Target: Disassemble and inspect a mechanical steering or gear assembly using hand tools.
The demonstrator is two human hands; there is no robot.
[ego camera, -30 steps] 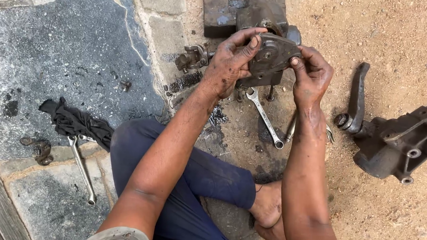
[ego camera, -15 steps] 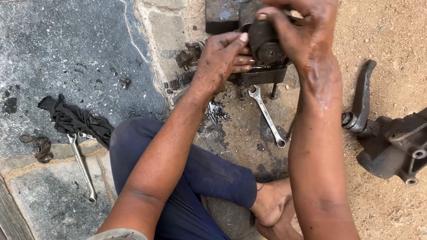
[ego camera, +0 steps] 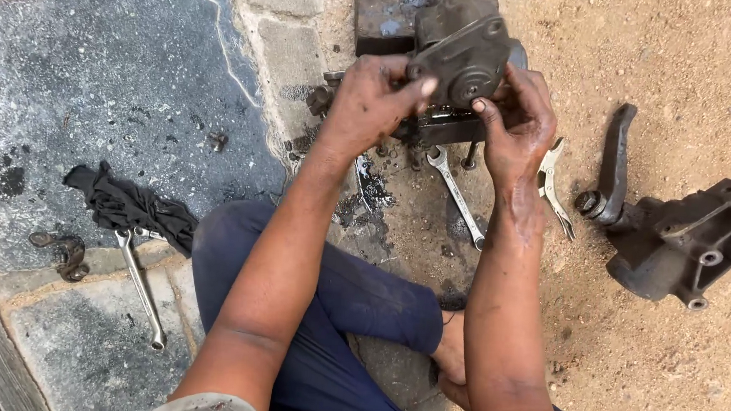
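both hands (ego camera: 450,110) now grip the metal cover (ego camera: 465,56) above sandy ground (ego camera: 641,362).

— What did you have in your fingers (ego camera: 426,85) there?

— You held a cast-metal cover (ego camera: 465,56), dull grey, matt and filmed with oily grime, and your left hand (ego camera: 371,101) and right hand (ego camera: 515,126) were smeared dark with it too.

— And around you?

— You had a bright, smooth steel spanner (ego camera: 456,195) on rough sandy ground (ego camera: 641,362), a second one (ego camera: 140,281) beside a limp black cloth (ego camera: 132,206), a rough, rusty cast housing (ego camera: 684,243), and worn, patchy grey stone paving (ego camera: 114,75).
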